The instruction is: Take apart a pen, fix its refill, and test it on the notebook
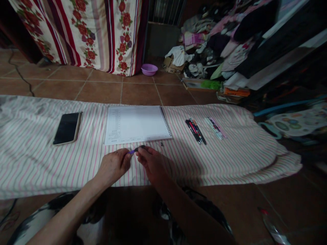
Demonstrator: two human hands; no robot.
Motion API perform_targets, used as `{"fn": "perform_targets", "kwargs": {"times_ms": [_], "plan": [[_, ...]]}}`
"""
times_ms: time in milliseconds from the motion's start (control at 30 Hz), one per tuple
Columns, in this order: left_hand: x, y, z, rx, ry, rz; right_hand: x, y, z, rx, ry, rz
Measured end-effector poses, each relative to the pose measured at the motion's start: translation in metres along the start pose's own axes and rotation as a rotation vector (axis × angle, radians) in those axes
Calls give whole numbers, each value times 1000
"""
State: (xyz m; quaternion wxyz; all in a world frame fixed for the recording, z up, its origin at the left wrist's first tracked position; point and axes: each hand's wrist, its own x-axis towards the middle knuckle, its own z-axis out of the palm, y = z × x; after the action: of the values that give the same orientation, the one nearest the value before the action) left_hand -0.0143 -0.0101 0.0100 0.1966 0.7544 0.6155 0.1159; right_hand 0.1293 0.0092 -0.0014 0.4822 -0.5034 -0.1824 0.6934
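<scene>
At lower center of the frame, just below the notebook [139, 122], holding a purple pen [132, 151] between both hands: gripped in the left hand [114, 165], pinched at its dark end by the right hand [150, 161]. Already off the cloth [87, 163], with handling apparently unfinished; no handwriting visible on the notebook's broad white area. Untouched at right of center, other pens [196, 132]; at left, a phone [66, 128].

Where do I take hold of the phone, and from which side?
Across the middle, probably, by its two long edges, coming down from the near side: the phone lies flat, screen up, on the striped cloth, and is narrower across than long. The left hand is nearer, though occupied.
</scene>
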Motion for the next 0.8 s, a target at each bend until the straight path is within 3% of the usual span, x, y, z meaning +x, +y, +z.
{"fn": "perform_targets", "kwargs": {"times_ms": [200, 533, 800], "plan": [[-1, 1, -1, -19, -4, -18, -4, 3, 0, 36, -52, -8], [-2, -2, 1, -46, -16, -14, 0, 7, 2, -17, 44, -36], [-1, -3, -1, -56, -54, -42, -1, 5, 4, 28, 35, -4]]}}
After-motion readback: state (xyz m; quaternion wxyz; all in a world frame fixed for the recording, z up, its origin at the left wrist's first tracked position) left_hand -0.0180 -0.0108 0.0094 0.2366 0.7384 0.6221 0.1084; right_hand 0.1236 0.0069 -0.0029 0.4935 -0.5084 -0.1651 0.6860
